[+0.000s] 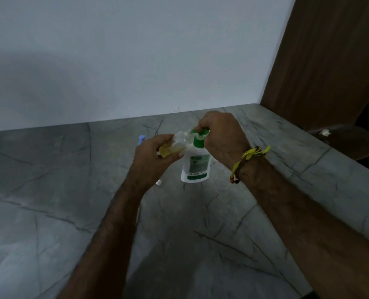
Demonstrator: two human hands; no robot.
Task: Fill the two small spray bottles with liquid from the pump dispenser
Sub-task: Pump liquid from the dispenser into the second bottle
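A white pump dispenser [195, 164] with a green pump head stands on the grey stone counter [50, 190]. My right hand [221, 137] rests over the pump head, fingers curled round it. My left hand [155, 156] grips a small clear spray bottle [175, 144], tilted with its open neck at the green nozzle; yellowish liquid sits in its lower part. A blue cap of a second small bottle [141, 139] shows behind my left hand, the rest of it hidden. A small white piece [159, 182] lies on the counter below my left wrist.
A white wall [136, 61] runs along the back of the counter. A brown wooden panel [330, 61] stands at the right, with a dark lower ledge holding a small white scrap [324, 132]. A thread bracelet is on my right wrist.
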